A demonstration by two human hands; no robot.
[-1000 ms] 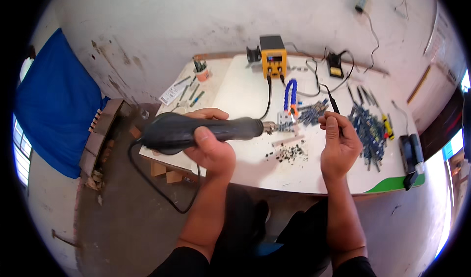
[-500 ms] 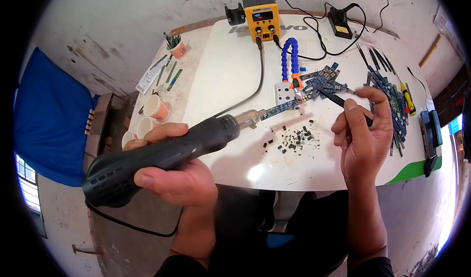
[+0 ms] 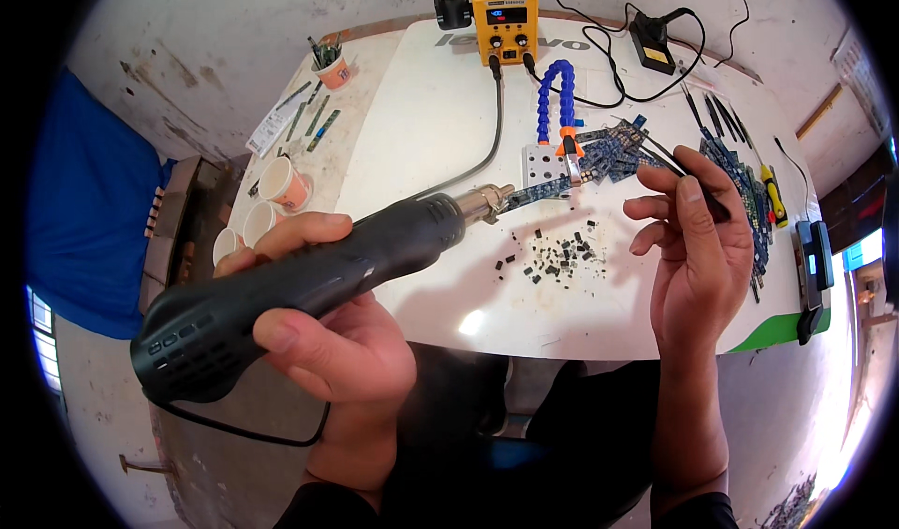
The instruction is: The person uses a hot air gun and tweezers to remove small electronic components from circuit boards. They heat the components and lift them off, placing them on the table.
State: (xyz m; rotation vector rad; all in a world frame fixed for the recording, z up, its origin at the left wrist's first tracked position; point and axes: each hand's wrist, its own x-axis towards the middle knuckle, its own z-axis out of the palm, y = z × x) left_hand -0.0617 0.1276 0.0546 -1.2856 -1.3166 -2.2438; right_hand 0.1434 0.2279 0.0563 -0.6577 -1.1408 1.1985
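My left hand (image 3: 361, 351) is wrapped around a black hot air gun (image 3: 309, 290). The gun's metal nozzle points right, close to the left end of a narrow circuit board strip (image 3: 536, 193). A clip (image 3: 572, 162) on a blue segmented flexible arm (image 3: 543, 108) grips that strip beside a perforated metal base (image 3: 534, 159). Dark tweezers (image 3: 667, 158) are pinched in my right hand (image 3: 698, 248), raised right of the clip, their tips toward the upper left. Whether anything sits between the tips is too small to tell. Small black chips (image 3: 560, 262) lie scattered below the strip.
Board strips are heaped behind the clip (image 3: 613, 150) and along the right (image 3: 758, 220). A yellow soldering station (image 3: 506, 28) stands at the back, its cable crossing the table. Paper cups (image 3: 284, 183) line the left. A soldering iron stand (image 3: 653, 47) and yellow-handled tool (image 3: 773, 197) are at right.
The tweezers have lifted away from the strip, and their tips now point more upward. My left hand still holds the gun near the strip's end. The whole view has shifted slightly.
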